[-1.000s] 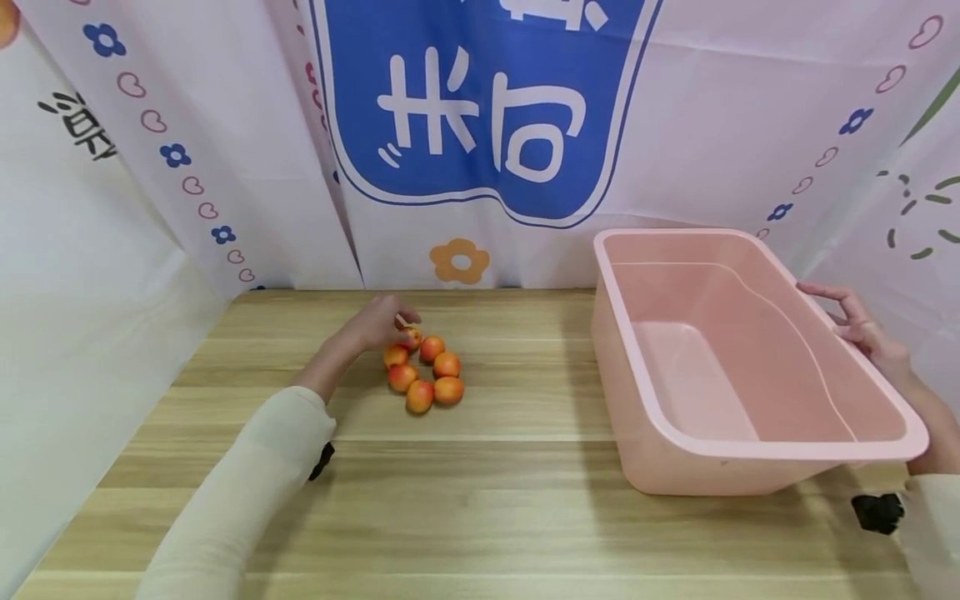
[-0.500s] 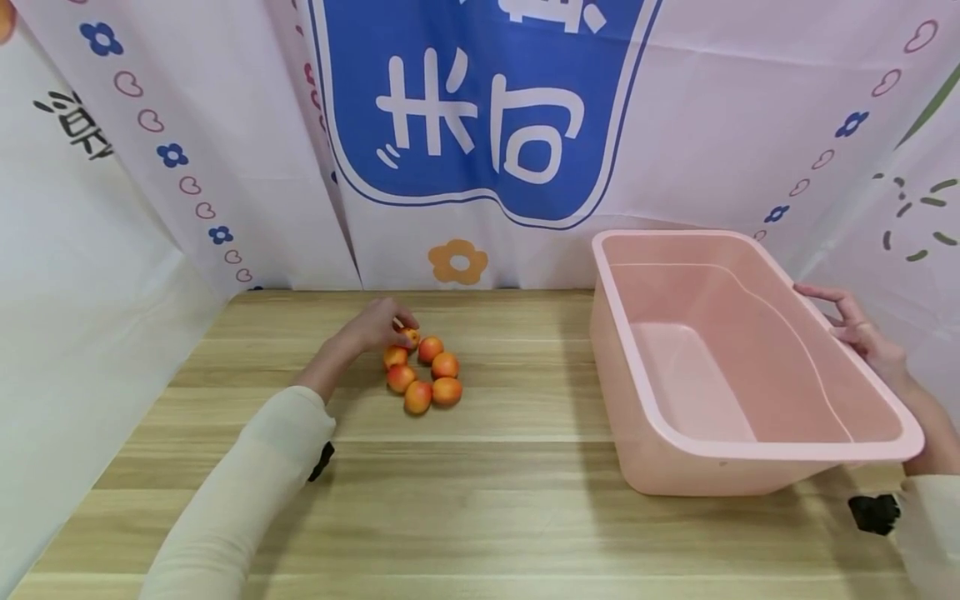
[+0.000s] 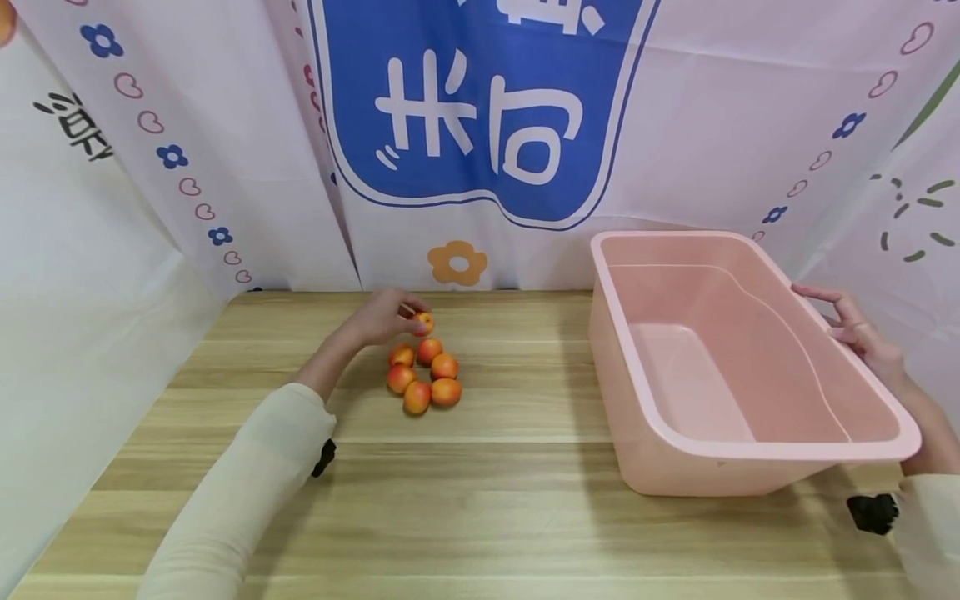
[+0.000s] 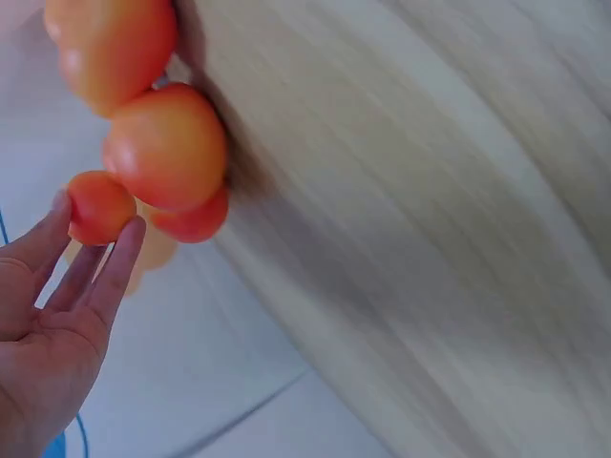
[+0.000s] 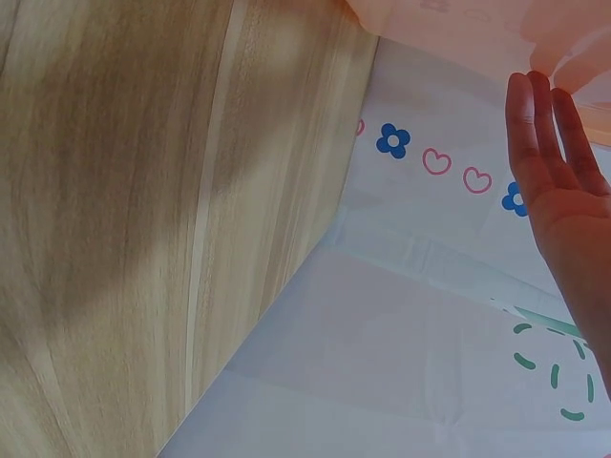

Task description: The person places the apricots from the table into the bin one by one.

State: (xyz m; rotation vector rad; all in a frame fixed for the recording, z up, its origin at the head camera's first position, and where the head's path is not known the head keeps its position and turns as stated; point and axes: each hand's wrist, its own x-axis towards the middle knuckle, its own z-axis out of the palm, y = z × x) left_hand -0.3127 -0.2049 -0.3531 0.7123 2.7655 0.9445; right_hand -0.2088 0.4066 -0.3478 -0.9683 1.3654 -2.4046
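My left hand (image 3: 384, 317) pinches one orange-red apricot (image 3: 423, 324) between thumb and fingertips, at the far side of a small ring of apricots. Several more apricots (image 3: 445, 367) form that ring on the wooden table. In the left wrist view, the pinched apricot (image 4: 100, 208) overlaps a larger-looking one (image 4: 167, 146). A pink plastic tub (image 3: 632, 350) stands on the right with nothing inside. Against its right outer side, just under the rim, my right hand (image 3: 870, 337) touches with extended fingers. The right wrist view shows those straight fingers (image 5: 520, 114) at the tub's wall.
The wooden table (image 3: 480, 517) ends at a printed white cloth (image 3: 540, 254) hanging behind it. More cloth hangs along the left and right. The tub's tall wall faces the apricots across bare table.
My left hand has drawn the pinched apricot slightly up and right, away from the ring. The apricot nearest it has shifted a little right. The right hand keeps its place.
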